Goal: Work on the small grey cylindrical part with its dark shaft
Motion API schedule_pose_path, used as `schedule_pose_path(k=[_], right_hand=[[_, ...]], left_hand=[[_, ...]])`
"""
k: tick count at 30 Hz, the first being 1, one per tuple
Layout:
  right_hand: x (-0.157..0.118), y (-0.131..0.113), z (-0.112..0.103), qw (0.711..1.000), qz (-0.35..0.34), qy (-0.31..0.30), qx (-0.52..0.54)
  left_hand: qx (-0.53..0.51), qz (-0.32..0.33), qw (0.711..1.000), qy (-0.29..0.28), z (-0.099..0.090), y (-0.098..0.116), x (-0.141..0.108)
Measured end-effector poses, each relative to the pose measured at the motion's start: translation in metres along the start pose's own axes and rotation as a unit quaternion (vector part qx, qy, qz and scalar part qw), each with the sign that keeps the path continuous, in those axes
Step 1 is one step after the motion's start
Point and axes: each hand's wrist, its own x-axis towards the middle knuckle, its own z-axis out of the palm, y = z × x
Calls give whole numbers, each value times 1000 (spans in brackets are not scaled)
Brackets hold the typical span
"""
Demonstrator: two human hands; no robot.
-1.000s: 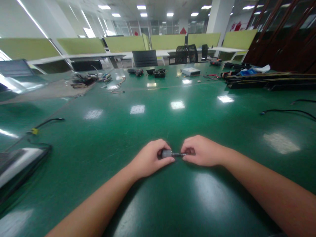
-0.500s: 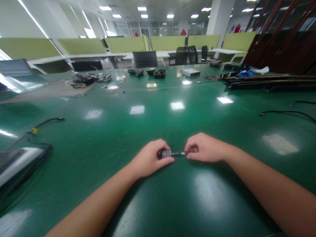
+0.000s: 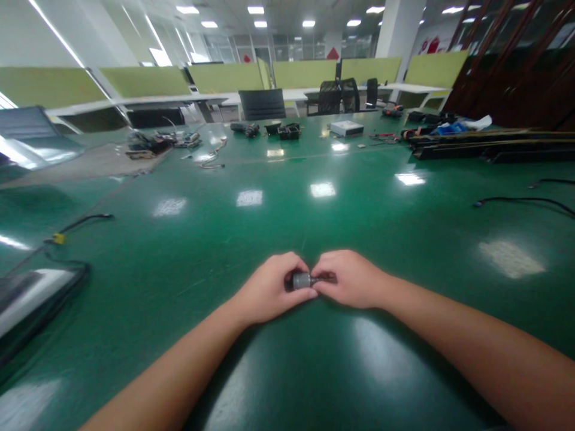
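Low in the middle of the head view, my left hand (image 3: 269, 288) is closed around a short grey cylinder (image 3: 302, 280) with a dark rear end. A thin dark rod (image 3: 332, 278) sticks out of the cylinder to the right, lying nearly level. My right hand (image 3: 353, 279) pinches this rod between thumb and fingers, right beside the cylinder's front. The fingertips of both hands almost meet there. The rod's far end shows partly under the right palm. The exact kind of tool or part cannot be made out.
Both hands are over a glossy green table (image 3: 278, 230). A dark-edged device (image 3: 40, 299) with a cable lies at the left. Thin black cables (image 3: 516, 200) lie at the right. Farther back are a flat silver box (image 3: 347, 128), black parts (image 3: 287, 131) and long black bars (image 3: 489, 143).
My right hand has slid left along the rod, from its far end up close to the grey cylinder. The left hand keeps its hold, almost unmoved.
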Motion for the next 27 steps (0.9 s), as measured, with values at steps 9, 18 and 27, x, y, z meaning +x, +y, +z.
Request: schedule_pose_path(k=[9,18,27], right_hand=[[0,-2,-2,1000,12,0,3],[0,0,-1,1000,7,-4,11],[-2,0,-4,1000,17,-6,9]], left_hand=[[6,13,1000,3,-1,1,-1],[-2,12,1000,3,0,-1,0],[-1,1,1000,6,0,0,-1]])
